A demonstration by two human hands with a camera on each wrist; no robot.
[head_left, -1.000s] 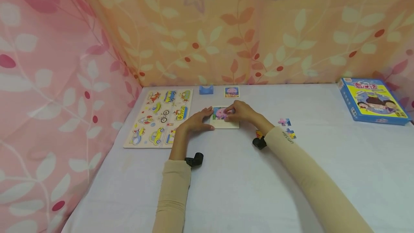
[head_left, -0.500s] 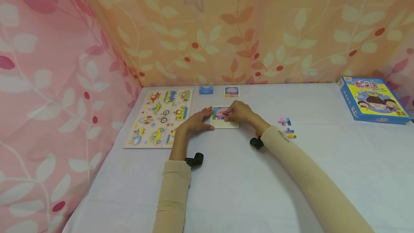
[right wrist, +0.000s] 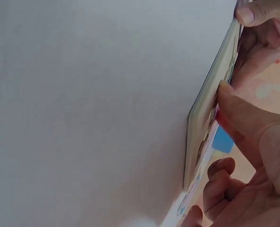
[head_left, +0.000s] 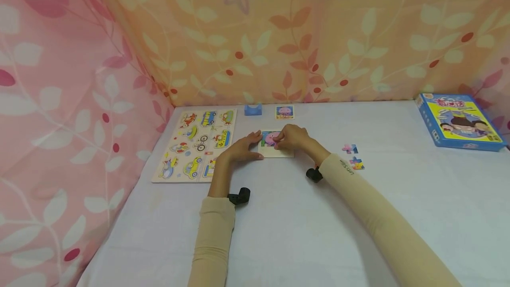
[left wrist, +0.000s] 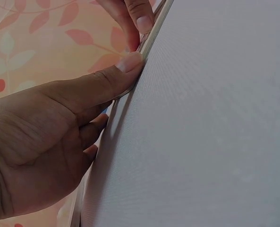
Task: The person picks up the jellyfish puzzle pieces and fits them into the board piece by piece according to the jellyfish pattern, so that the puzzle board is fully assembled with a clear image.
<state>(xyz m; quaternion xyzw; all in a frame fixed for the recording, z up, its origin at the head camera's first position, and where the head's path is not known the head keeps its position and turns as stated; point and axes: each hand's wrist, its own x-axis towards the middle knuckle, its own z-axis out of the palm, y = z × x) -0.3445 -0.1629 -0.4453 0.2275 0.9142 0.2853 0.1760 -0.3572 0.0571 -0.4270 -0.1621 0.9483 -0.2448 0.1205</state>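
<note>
A small puzzle tray [head_left: 279, 153] lies flat on the table, its bare lower strip showing below a pink-and-green picture [head_left: 270, 138]. My left hand [head_left: 241, 150] holds the tray's left side, thumb at the lower corner and fingertips by the upper one. From the right, my right hand [head_left: 296, 138] pinches a jigsaw piece at the picture, thumb and index finger low over the tray; the fingers hide most of that piece. In the right wrist view, my right thumb [right wrist: 234, 101] touches the tray's front part [right wrist: 203, 113]. Loose jigsaw pieces [head_left: 357, 163] lie right of my right wrist.
Left of the hands lies a wooden peg puzzle board [head_left: 185, 145] with vehicle pictures. Behind the tray are a blue notched stand [head_left: 253, 110] and a small picture card [head_left: 284, 112]. A blue and yellow box [head_left: 462, 121] lies at the far right.
My right wrist and forearm have shifted slightly left, covering an orange piece that showed beside the wrist. The right fingers stay at the picture; the left hand keeps its place.
</note>
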